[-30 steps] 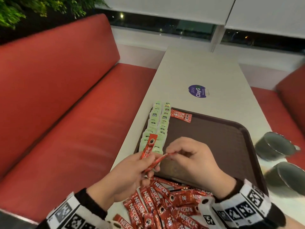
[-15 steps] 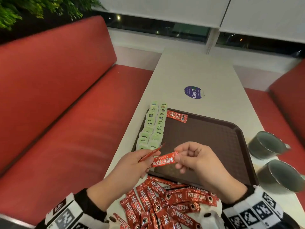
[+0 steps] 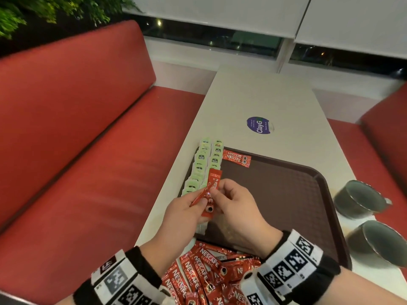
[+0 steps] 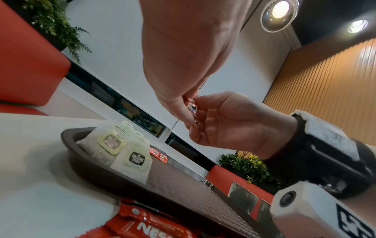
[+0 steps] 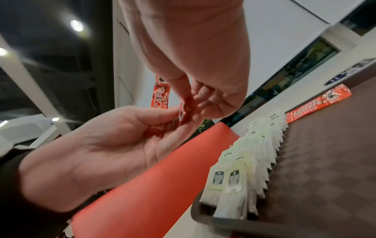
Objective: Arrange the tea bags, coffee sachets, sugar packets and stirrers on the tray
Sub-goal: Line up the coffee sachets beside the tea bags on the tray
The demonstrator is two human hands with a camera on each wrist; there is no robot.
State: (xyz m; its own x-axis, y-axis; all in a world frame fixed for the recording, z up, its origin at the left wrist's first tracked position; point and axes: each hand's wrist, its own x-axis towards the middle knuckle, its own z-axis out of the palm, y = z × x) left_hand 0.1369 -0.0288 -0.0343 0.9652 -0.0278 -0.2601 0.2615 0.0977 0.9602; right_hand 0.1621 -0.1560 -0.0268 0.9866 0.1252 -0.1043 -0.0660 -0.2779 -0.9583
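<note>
Over the brown tray's [image 3: 286,194] left side my two hands meet. My left hand [image 3: 199,202] pinches a red coffee sachet [image 3: 198,197] lying slantwise. My right hand [image 3: 217,190] pinches a second coffee sachet [image 3: 214,178], held upright against the first. In the right wrist view both sachets [image 5: 160,96] show between the fingers [image 5: 183,90]. Tea bags [image 3: 204,164] stand in two rows along the tray's left edge. Two sachets [image 3: 236,158] lie flat at the tray's far left corner. A pile of loose sachets [image 3: 204,271] lies on the table in front of the tray.
Two dark cups [image 3: 361,199] [image 3: 378,243] stand on the table right of the tray. A round purple sticker [image 3: 258,125] sits on the white table [image 3: 253,93] beyond the tray. Red bench seats [image 3: 88,172] run along both sides.
My right hand has brought its sachet in from the right and turned it from level to upright against the one in my left hand. The hands now touch.
</note>
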